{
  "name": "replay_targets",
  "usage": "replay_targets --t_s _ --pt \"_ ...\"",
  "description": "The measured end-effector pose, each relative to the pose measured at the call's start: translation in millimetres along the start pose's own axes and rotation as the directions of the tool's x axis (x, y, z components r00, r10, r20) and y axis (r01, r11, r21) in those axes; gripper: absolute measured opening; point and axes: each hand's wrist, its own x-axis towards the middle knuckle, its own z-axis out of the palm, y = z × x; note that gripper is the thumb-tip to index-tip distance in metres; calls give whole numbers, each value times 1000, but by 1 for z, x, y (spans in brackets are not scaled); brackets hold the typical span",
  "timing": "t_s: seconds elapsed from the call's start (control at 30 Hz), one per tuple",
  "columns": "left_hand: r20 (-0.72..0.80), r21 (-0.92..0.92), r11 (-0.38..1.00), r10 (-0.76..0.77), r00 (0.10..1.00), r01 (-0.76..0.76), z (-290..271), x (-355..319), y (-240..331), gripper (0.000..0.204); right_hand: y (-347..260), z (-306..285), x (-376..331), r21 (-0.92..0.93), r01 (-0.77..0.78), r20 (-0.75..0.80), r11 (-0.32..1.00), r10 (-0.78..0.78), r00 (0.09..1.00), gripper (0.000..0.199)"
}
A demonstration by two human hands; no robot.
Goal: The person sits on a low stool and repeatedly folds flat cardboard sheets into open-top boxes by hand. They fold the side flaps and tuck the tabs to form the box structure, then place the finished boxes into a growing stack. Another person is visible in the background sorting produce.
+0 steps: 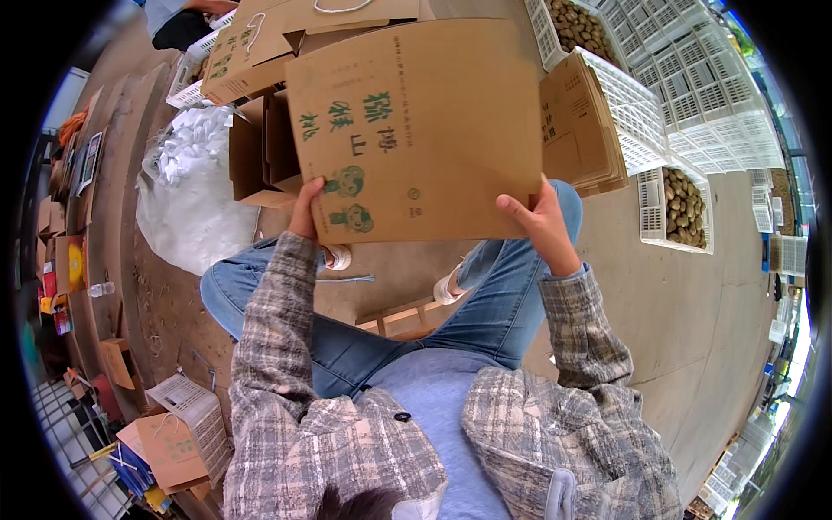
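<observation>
Between my two hands is a flat brown cardboard box (468, 130) with green printing, raised in front of my knees. My left hand (306, 210) grips its lower left edge, thumb on the front face. At the lower right corner my right hand (544, 227) holds it the same way, thumb on the front and fingers hidden behind. To the right, by my right knee, stands a stack of flattened cardboard boxes (582, 126). Behind the left edge of the held box there is an open cardboard box (251, 156).
Handled cartons (251, 52) stand beyond. A white plastic sack (195, 199) holding white packing material lies left. White crates of round brown produce (685, 208) sit at right, near stacked white crates (693, 78). Another person (178, 19) is partly visible at the far left.
</observation>
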Motion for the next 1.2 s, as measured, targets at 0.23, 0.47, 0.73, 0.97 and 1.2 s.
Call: replay_targets --t_s 0.23,0.47,0.73,0.97,1.2 --pt "-22 699 714 63 998 -29 62 72 -37 60 -33 -20 14 -280 69 -203 958 -129 971 29" --pt "67 682 731 -91 994 21 17 33 -45 46 101 -1 134 -795 -97 -209 599 -121 970 37" --pt "-125 535 842 -1 992 69 -36 31 -69 33 236 61 191 -854 -248 -234 458 87 968 34" --pt "-69 597 803 47 997 3 -13 36 -69 34 275 92 202 -858 -164 -168 488 35 985 29" --pt "-204 451 865 -141 969 221 -12 51 -84 52 278 92 205 -788 -209 -130 579 175 976 36"
